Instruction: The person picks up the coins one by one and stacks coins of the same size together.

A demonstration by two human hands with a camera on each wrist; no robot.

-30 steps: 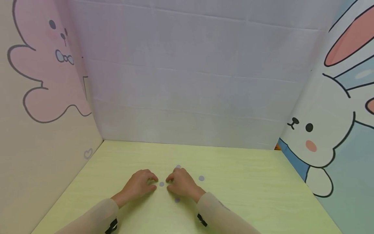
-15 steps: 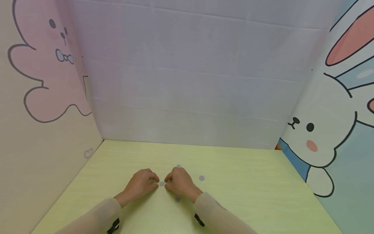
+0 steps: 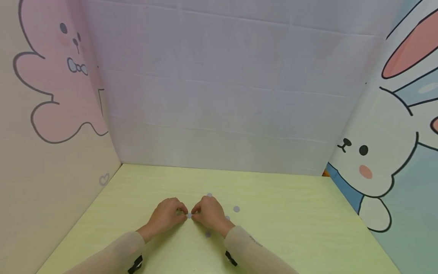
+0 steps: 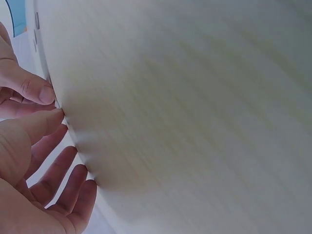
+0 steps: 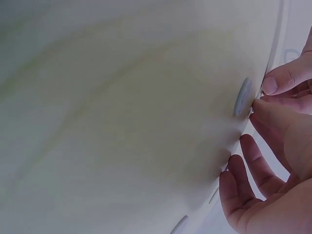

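On my head view the left hand (image 3: 167,217) lies on the yellow-green counter (image 3: 291,228), fingers curled, its fingertips (image 3: 184,211) at the left edge of a small grey disc (image 3: 189,215); I cannot tell whether they truly pinch it or only touch; the right hand (image 3: 209,214) meets the same disc from the other side, thumb and forefinger closed on its rim, as the right wrist view shows; I judge the step to be lifting this disc off the counter, which calls for a nail under the edge; more grey discs lie near, one far (image 3: 209,195), one right (image 3: 236,209), one close (image 3: 207,234).
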